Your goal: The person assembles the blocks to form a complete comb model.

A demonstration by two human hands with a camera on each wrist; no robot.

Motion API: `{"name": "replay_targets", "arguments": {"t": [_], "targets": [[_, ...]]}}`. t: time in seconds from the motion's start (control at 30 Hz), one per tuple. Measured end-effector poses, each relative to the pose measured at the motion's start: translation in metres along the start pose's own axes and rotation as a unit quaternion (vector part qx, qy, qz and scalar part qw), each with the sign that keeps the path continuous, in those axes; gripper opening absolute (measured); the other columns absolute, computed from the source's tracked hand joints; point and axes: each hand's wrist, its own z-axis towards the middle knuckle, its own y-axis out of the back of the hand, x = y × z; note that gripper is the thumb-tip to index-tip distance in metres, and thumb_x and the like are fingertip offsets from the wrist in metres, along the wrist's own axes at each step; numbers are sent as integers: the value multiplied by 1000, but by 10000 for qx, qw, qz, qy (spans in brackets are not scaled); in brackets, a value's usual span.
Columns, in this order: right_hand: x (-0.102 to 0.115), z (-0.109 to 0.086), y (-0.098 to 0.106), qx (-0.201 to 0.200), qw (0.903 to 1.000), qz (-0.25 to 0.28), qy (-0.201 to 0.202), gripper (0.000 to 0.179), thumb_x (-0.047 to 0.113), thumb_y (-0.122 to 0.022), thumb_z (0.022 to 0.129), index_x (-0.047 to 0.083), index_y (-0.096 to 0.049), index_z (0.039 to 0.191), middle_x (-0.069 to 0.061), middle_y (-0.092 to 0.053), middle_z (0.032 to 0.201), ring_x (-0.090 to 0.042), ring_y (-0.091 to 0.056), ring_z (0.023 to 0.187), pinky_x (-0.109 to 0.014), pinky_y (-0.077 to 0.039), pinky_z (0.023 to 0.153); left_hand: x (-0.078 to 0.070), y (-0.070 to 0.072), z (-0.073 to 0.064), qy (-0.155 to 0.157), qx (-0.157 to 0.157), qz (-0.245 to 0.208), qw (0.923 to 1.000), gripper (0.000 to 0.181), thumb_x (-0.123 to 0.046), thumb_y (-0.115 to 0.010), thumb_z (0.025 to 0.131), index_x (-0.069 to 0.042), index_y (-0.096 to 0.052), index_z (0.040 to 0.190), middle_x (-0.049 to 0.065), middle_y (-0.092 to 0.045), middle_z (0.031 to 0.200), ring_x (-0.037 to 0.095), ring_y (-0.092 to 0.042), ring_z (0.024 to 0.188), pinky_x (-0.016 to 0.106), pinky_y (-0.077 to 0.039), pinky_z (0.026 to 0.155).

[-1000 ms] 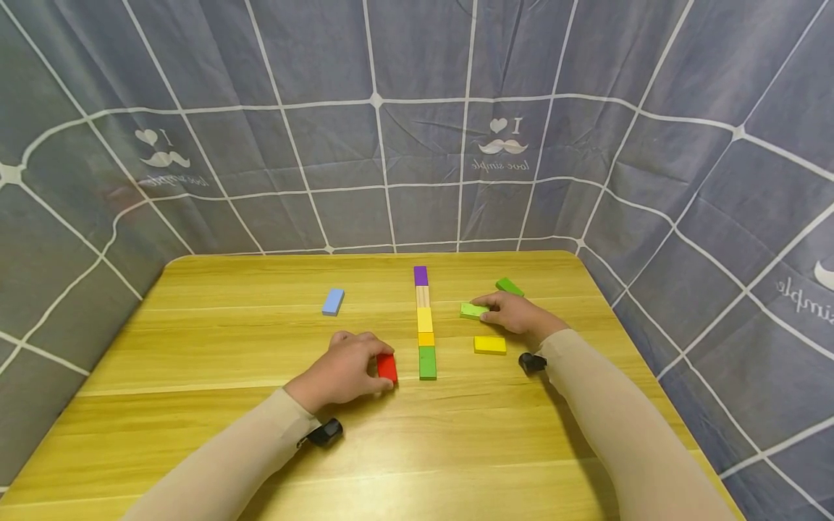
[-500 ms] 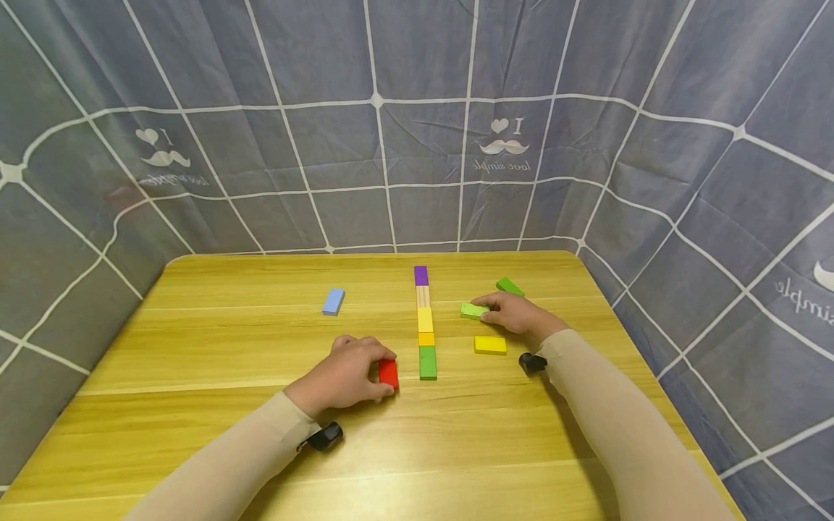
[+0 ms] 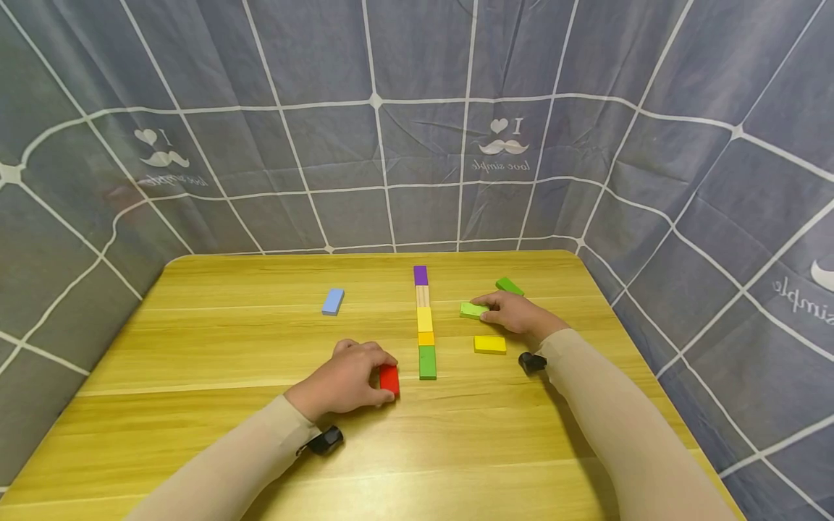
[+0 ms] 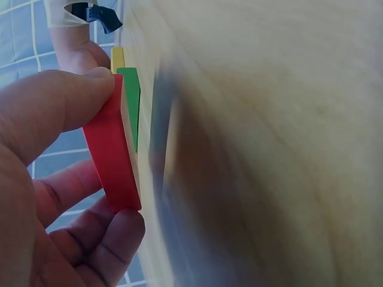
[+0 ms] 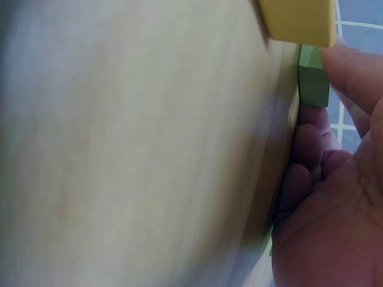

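Note:
My left hand (image 3: 348,378) pinches a red block (image 3: 389,380) by its two ends, thumb at the near end and a finger at the far one. In the left wrist view the red block (image 4: 114,146) spans from thumb to fingertip. Just right of it, a green block (image 3: 427,362) forms the near end of a straight row, followed by an orange block (image 3: 426,339), a pale yellow block (image 3: 425,319), a plain wood piece (image 3: 423,296) and a purple block (image 3: 420,276). My right hand (image 3: 517,314) holds a light green block (image 3: 472,310) between thumb and fingers.
A yellow block (image 3: 490,345) lies close in front of the right hand. Behind that hand is a darker green block (image 3: 510,287). A blue block (image 3: 333,302) lies left of the row. The wooden table (image 3: 456,463) ends at a grey checked curtain (image 3: 417,145).
My left hand has slid the red block a short way toward me and slightly right, beside the row's near end. The right hand and its light green block have stayed in place.

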Motion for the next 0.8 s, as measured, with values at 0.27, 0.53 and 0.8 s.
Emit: {"name": "replay_targets", "arguments": {"t": [0.27,0.53,0.8], "targets": [[0,0,-1,-13,10000,28,11,45,21,-60,109,10,-57,152,-14,-69,131,-26,-61,114,-50,-47,108,-1,-2,-2,-79,58,39,9999,48,-36,-87,85,-14,-75,125,-7,-71,111,7,-60,90,46,-33,106],[-1,0,-1,-20,9999,116,55,45,19,-59,109,8,-56,152,-15,-69,130,-27,-61,115,-49,-47,108,-3,-3,-3,-126,156,1,9998,47,-36,-86,85,-15,-75,125,-7,-72,111,8,-61,91,46,-33,106],[-1,0,-1,-11,9999,125,89,45,19,-59,109,8,-57,152,-15,-70,133,-27,-62,117,-50,-47,110,-3,-5,-3,-160,208,-40,9996,47,-35,-86,85,-15,-75,126,-7,-72,111,8,-60,91,45,-33,105]]}}
